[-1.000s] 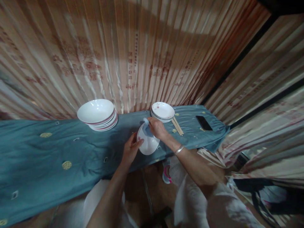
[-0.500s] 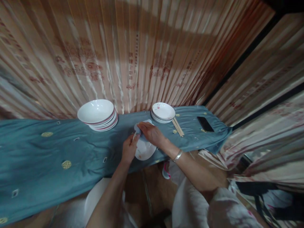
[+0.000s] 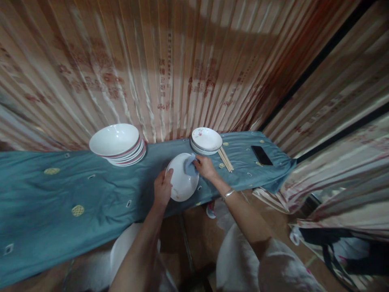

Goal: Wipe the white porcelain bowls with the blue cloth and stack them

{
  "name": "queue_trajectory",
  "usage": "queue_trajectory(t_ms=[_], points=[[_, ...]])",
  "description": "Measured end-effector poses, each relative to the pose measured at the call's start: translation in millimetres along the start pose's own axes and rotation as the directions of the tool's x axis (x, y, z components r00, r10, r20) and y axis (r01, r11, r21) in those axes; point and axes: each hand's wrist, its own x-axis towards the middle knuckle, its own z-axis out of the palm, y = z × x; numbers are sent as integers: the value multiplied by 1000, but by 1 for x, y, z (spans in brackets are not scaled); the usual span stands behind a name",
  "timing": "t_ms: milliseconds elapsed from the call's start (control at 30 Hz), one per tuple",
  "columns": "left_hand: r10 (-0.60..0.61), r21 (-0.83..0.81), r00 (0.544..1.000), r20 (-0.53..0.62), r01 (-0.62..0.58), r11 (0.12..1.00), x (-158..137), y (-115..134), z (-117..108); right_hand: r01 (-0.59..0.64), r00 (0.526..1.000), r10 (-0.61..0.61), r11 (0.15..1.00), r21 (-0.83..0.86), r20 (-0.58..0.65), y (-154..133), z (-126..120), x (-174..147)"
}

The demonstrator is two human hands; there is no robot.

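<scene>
The left hand (image 3: 163,187) grips the rim of a glossy, round white dish (image 3: 182,186), tilted between both hands; the right hand (image 3: 205,166) clutches a soft, crumpled blue cloth (image 3: 190,166) against it. Beyond the right hand stand stacked floral dishes (image 3: 207,140), beside slim, pale chopsticks (image 3: 227,158). The left fingers behind the dish are hidden; the cloth's folds blur.

Curtain (image 3: 136,97), peach, pleated, printed in red; dark bars (image 3: 316,65) at right. Table (image 3: 106,198), draped in blue-green cloth (image 3: 39,211). Floor (image 3: 200,239), brown, pale-seamed; light dim.
</scene>
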Motion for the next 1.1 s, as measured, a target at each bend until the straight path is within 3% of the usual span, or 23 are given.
queue_trajectory(t_ms=[133, 267, 500, 767, 800, 867, 933, 1033, 1100], points=[[19, 2, 1000, 0, -19, 1000, -1, -1, 1, -146, 988, 152, 983, 110, -40, 13, 15, -22], [-31, -74, 999, -18, 30, 997, -4, 2, 3, -285, 949, 313, 909, 305, -45, 16, 25, -38], [-63, -153, 994, -84, 49, 987, -2, 7, 7, -388, 904, 425, 777, 495, 42, 13, 36, -53], [2, -181, 983, -182, -35, 983, 7, 10, 4, -472, 848, 476, 485, 736, 230, -26, 59, -76], [8, -176, 982, -189, -42, 984, 7, 10, 3, -481, 840, 472, 422, 768, 267, -33, 62, -81], [17, -170, 980, -198, -51, 984, 8, 10, 2, -496, 815, 443, 201, 845, 374, -48, 66, -89], [33, -150, 980, -196, -63, 987, 8, 12, 1, -507, 800, 410, 74, 859, 437, -61, 68, -97], [69, -90, 977, -204, -89, 992, 7, 13, 0, -526, 795, 374, 32, 850, 478, -75, 68, -103], [88, -59, 976, -201, -102, 993, 6, 13, 0, -538, 801, 340, 50, 842, 492, -81, 67, -104]])
